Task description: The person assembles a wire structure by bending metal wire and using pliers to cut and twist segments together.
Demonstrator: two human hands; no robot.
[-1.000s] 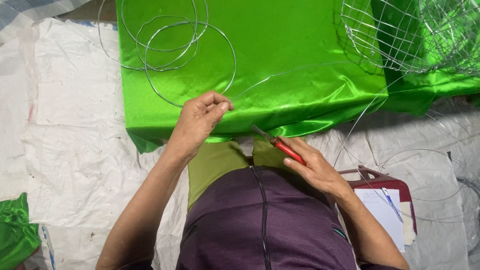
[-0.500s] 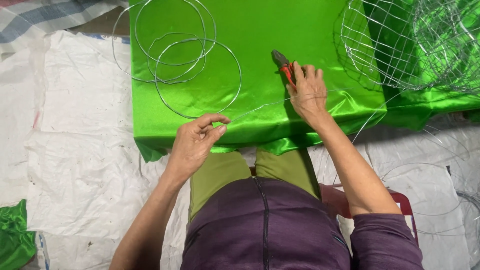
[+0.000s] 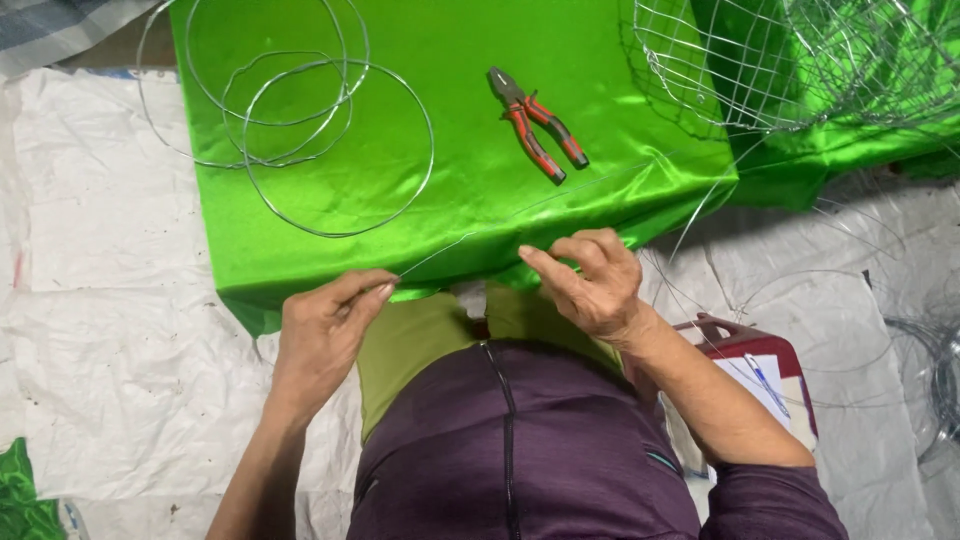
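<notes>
My left hand [image 3: 325,325] pinches the end of a thin straight wire [image 3: 470,238] at the front edge of a table draped in shiny green cloth [image 3: 300,255]. The wire runs up and to the right across the cloth. My right hand [image 3: 592,282] hovers at the same edge with fingers curled, thumb and forefinger pointing left just below the wire. I cannot see whether it touches the wire. Red-and-grey handled pliers [image 3: 535,135] lie on the cloth beyond my right hand, free of both hands.
Several wire rings [image 3: 290,130] lie overlapping at the table's left. A wire mesh cage [image 3: 770,60] stands at the back right. A dark red tray with paper and a pen [image 3: 755,365] sits by my right elbow. Loose wires [image 3: 900,340] lie on white sacking [image 3: 110,300].
My right hand set the pliers down on the green cloth and drew back to the table's front edge. My left hand stays pinched on the wire end.
</notes>
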